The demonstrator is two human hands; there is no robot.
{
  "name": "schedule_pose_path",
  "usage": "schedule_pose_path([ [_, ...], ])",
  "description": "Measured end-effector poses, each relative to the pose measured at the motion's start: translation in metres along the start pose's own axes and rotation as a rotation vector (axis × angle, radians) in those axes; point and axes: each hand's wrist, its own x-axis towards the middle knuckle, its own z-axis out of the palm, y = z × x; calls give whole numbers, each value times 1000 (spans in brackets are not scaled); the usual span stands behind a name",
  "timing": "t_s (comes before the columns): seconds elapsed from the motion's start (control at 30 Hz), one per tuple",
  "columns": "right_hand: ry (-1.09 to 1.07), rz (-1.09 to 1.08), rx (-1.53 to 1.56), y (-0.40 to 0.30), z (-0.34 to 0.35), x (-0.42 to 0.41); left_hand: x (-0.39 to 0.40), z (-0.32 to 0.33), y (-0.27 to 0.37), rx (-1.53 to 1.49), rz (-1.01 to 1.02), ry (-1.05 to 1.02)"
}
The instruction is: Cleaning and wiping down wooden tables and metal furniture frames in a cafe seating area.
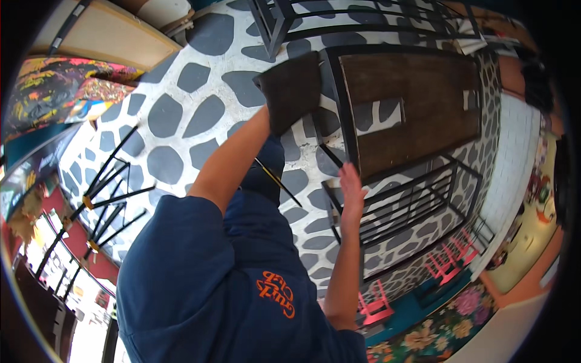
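Note:
My left hand is hidden in a dark cloth (292, 93); only the wrist (265, 119) shows at its lower edge. The cloth hangs folded near the corner of a black metal frame that surrounds a brown wooden panel (422, 122) with rectangular openings. Lower right, my right hand (352, 188) is raised with its fingers extended beside the frame's near edge; nothing shows in it, and contact with the frame cannot be told. Between my arms, a thin black-and-yellow rod (276, 180) lies across the view near my legs.
Another black metal frame (317, 31) stands at the top, and a barred one (408, 204) lies below the panel. Black metal legs (111, 181) spread at the left. Pink chairs (374, 304) are at lower right. The floor (204, 81) has a grey-and-white stone pattern.

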Motion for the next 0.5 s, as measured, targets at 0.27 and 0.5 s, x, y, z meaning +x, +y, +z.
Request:
schedule_pose_path([
  [0.27,-77,547,-52,145,-72,-41,250,-8,-181,-523,-687,690],
  [0.5,275,747,219,208,-47,-136,228,145,-79,-531,-185,1003],
])
